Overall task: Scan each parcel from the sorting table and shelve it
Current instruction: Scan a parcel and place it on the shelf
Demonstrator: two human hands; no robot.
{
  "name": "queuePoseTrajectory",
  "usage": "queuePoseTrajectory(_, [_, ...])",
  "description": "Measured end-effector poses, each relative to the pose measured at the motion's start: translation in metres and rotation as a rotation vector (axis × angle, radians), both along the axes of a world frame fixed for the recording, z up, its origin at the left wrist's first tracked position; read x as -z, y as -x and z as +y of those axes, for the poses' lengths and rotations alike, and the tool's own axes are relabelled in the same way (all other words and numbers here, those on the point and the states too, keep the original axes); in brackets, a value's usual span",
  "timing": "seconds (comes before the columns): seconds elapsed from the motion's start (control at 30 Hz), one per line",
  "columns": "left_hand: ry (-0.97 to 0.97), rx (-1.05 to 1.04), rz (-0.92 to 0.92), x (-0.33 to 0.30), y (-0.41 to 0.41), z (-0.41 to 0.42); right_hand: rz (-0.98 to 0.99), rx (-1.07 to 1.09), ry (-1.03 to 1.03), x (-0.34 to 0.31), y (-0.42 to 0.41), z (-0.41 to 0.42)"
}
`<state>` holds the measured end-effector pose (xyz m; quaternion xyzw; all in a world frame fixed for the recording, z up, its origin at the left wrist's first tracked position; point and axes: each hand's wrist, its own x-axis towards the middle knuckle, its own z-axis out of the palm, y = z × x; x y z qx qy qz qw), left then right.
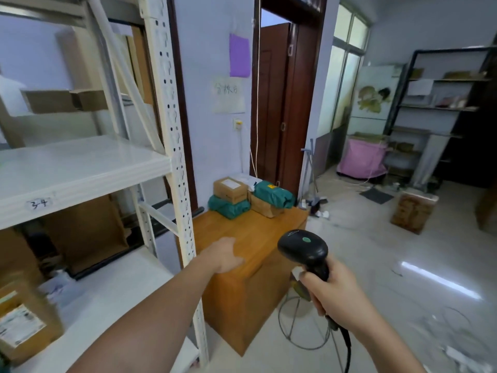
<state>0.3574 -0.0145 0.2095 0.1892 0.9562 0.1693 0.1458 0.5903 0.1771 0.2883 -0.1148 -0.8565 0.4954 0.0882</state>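
Note:
A wooden sorting table [258,232] stands against the wall beside the white shelf rack [80,168]. At its far end lie several parcels: a cardboard box [230,189] on a green bag [229,207], another green bag [273,194] on a brown box [265,207], and a white bag [248,180] behind. My right hand [333,289] grips the handle of a black barcode scanner [304,249], held over the table's near right corner. My left hand [224,255] reaches over the table's near left part, fingers loose, holding nothing.
The rack's middle shelf, labelled 3-4, is bare; cardboard boxes [86,232] sit on lower levels, and a labelled box [24,321] lies at bottom left. A wire stand [304,321] is below the scanner. A box [414,211] sits on the floor, dark shelves [441,109] far right.

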Motion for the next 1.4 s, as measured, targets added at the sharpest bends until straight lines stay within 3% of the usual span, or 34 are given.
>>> queuePoseTrajectory(0.57, [0.070,0.039,-0.038,0.029,0.237,0.078,-0.037,0.092,0.058,0.022,0.198,0.072])
queuePoseTrajectory(0.77, [0.095,0.030,-0.047,0.042,0.313,0.112,-0.043,0.011,0.084,0.028,0.287,0.102])
queuePoseTrajectory(1.1, [-0.092,-0.243,-0.188,0.055,0.450,0.158,-0.093,-0.139,-0.031,0.032,0.463,0.171])
queuePoseTrajectory(1.4, [-0.355,-0.558,-0.360,0.106,0.564,0.165,-0.197,-0.187,0.025,0.058,0.597,0.198])
